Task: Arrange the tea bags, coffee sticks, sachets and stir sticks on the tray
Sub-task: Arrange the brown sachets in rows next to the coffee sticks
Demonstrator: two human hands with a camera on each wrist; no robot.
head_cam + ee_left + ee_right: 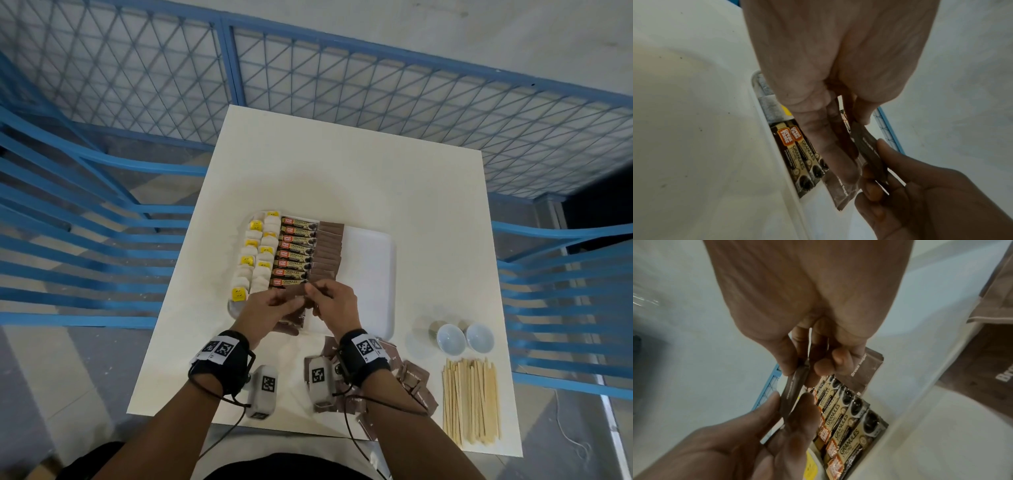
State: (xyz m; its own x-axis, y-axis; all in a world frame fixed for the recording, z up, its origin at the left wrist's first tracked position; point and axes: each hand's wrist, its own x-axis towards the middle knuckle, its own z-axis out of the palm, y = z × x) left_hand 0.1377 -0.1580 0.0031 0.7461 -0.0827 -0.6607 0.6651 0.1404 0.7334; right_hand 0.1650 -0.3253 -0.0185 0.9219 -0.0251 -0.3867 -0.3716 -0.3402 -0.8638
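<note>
Both hands pinch 1 brown sugar sachet [869,151] above the tray [371,260] — left hand [274,310] at one end, right hand [330,301] at the other. Light, limp paper — likely best held by its edges.

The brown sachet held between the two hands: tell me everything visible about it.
The brown sachet is a thin, flat, matte brown packet, paper-like, with small white lettering too blurred to read. It is held edge-on above the near end of the white tray, over the coffee sticks. The left hand and the right hand each pinch it between thumb and fingers. Further brown sachets lie under the left hand.
</note>
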